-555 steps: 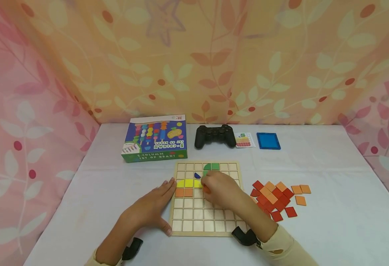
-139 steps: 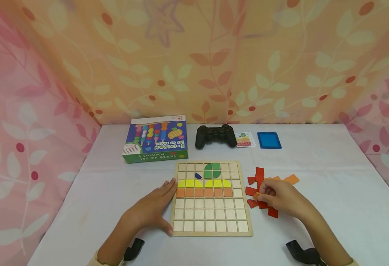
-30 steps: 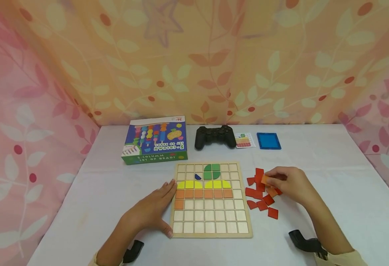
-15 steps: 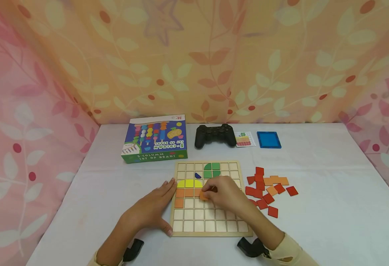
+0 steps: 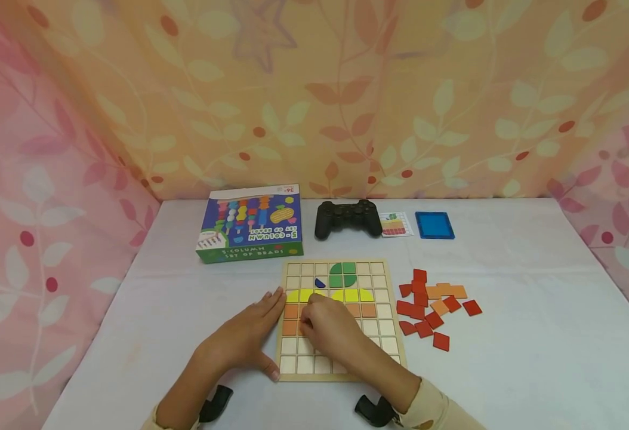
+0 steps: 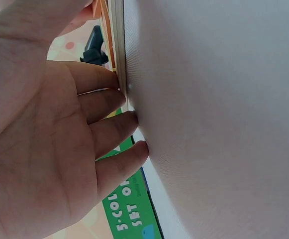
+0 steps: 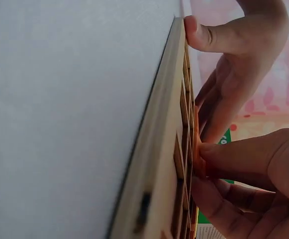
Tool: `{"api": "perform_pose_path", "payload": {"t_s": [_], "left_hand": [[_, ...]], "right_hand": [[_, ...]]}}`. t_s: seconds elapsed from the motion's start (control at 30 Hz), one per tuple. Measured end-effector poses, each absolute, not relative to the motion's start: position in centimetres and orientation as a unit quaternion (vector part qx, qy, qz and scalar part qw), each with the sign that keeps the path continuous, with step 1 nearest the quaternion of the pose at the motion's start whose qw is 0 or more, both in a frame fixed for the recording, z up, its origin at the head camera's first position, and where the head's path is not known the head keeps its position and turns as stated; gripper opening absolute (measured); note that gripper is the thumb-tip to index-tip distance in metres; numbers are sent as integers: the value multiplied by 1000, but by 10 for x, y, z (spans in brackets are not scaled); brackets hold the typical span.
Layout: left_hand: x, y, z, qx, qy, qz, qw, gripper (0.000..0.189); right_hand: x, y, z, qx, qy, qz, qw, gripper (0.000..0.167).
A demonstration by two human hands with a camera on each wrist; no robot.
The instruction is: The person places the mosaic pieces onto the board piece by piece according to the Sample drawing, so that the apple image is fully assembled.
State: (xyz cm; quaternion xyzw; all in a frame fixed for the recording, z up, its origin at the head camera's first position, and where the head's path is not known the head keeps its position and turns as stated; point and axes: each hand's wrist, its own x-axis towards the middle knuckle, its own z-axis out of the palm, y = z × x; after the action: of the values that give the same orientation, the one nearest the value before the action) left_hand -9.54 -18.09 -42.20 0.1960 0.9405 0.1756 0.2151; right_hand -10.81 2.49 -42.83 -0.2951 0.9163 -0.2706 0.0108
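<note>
The person's left hand (image 5: 244,334) braces the left edge of the wooden board (image 5: 387,344), fingers extended. Their right hand (image 5: 333,329) pinches an orange tile (image 7: 199,164) at the board's left part; I can't tell whether it's seated. Loose red tiles (image 5: 421,298) lie right of the board, on the table (image 5: 518,275).

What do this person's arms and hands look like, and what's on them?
The left hand and right hand are ungloved. The left sleeve and right sleeve are cream. The left wrist camera and right wrist camera look black and curved.
</note>
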Motion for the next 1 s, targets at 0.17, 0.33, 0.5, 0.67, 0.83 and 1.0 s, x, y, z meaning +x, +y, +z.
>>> {"api": "perform_pose_path", "payload": {"t_s": [0.17,0.33,0.5,0.67,0.83,1.0], "left_hand": [[-96,-182,-423,197,939,178,217,139],[-96,-183,-425,200,940,178,214,140],[-98,-182,-425,198,940,170,218,143],[-97,-181,-425,195,942,166,218,144],[-97,-181,-424,196,942,169,216,144],[-96,-180,-423,194,942,167,217,144]], "right_hand": [[-107,24,-430,-317,912,-258,-3,9],[-107,33,-426,-311,904,-295,13,7],[-111,68,-412,-256,917,-304,16,5],[-115,129,-400,-181,945,-271,21,10],[-114,198,-398,-149,963,-221,29,20],[-111,242,-406,-147,971,-182,55,30]]}}
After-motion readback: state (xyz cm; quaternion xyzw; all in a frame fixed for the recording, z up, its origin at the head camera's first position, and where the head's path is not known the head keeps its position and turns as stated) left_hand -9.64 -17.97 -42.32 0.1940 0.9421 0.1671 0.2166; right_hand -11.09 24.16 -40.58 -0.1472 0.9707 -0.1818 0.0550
